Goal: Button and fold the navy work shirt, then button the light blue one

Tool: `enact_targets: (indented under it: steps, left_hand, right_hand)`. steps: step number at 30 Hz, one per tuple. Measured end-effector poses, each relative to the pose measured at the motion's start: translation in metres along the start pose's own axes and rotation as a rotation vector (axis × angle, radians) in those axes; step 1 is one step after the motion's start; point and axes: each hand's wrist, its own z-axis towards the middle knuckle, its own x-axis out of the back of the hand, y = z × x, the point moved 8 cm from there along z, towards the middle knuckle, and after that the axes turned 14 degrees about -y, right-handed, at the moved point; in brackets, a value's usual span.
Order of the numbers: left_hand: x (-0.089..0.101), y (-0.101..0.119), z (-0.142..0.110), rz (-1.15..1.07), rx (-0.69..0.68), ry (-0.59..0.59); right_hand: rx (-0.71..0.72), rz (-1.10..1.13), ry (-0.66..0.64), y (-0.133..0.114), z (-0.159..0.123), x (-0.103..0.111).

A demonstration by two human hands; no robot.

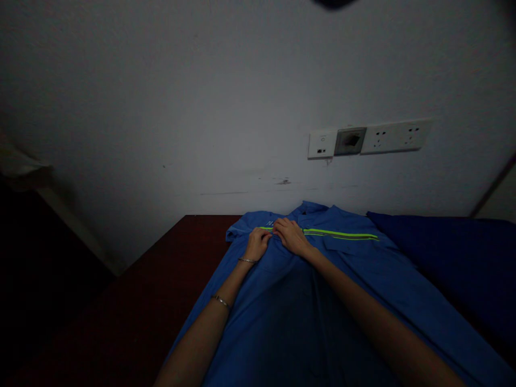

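Observation:
A blue work jacket (355,269) with a bright yellow-green stripe across the chest lies spread out, its collar towards the wall. My left hand (257,243) pinches the fabric on the left side of the chest, just under the stripe. Right beside it, my right hand (289,235) has its fingers bent down onto the same spot, and the two hands nearly touch. White lettering shows partly above them. The fingertips cover whatever small part of the jacket lies between them.
Under the jacket is a dark red tabletop (169,269) that meets a pale wall (161,107). A darker blue cloth (455,252) lies to the right. Wall sockets (395,137) are set above the jacket. A dark piece of furniture (36,258) stands at the left.

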Motion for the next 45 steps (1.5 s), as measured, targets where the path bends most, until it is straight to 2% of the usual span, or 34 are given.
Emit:
enact_targets:
  steps: [5, 11, 17, 27, 31, 35, 40, 45]
  left_hand:
    - [0.001, -0.006, 0.000, -0.051, 0.056, 0.027]
    - [0.003, -0.012, 0.000, -0.101, 0.138, 0.069]
    - [0.002, -0.017, 0.002, -0.145, 0.180, 0.072]
    - [0.005, -0.016, 0.001, -0.173, 0.192, 0.065]
    - [0.005, -0.015, 0.001, -0.182, 0.178, 0.079]
    - [0.000, -0.022, 0.003, -0.217, 0.179, 0.070]
    - [-0.003, -0.031, 0.003, -0.323, 0.186, 0.067]
    - [-0.004, -0.031, 0.002, -0.371, 0.189, 0.050]
  right_hand:
    - [-0.016, 0.007, 0.042, -0.004, -0.002, 0.002]
    - [-0.011, -0.125, 0.061, -0.015, -0.001, 0.002]
    - [-0.041, -0.112, 0.091, -0.014, -0.002, 0.002]
    - [-0.047, -0.185, 0.080, -0.021, 0.000, 0.000]
    - [0.012, -0.204, 0.072, -0.022, 0.000, 0.000]
    - [0.063, -0.017, 0.043, -0.008, -0.001, -0.001]
    - [0.038, 0.297, 0.091, 0.017, -0.003, 0.000]
    - [0.004, 0.357, 0.118, 0.023, -0.002, 0.003]
